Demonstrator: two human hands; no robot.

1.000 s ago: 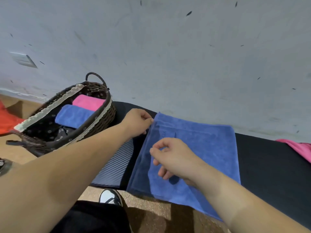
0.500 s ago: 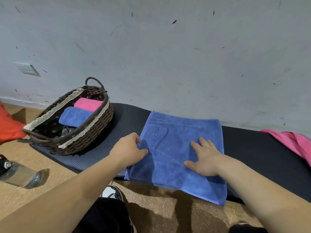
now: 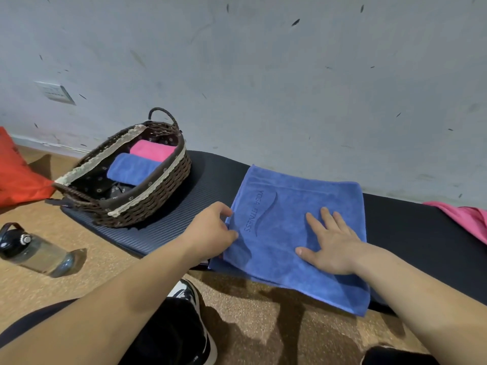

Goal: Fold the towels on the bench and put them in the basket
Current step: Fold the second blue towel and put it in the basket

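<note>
A blue towel [image 3: 295,204], folded into a rough square, lies on the black bench [image 3: 421,227] with its near edge hanging over the front. My left hand [image 3: 210,233] pinches the towel's left edge between thumb and fingers. Flat on the towel's right half rests my right hand [image 3: 329,246], fingers spread, palm down. A dark wicker basket [image 3: 155,196] with lace trim stands at the bench's left end. It holds a rolled blue towel [image 3: 131,169] and a rolled pink towel [image 3: 152,151]. A pink towel [image 3: 466,217] lies loose at the bench's far right.
A clear water bottle [image 3: 34,251] with a black cap lies on the tan floor at the left. A red cloth [image 3: 15,175] sits by the wall. My shoe [image 3: 184,293] and dark trouser leg are below the bench front. A grey wall runs behind the bench.
My left hand came from the towel's far left corner down to its left edge. My right hand went from pinching to lying flat on the towel's right half.
</note>
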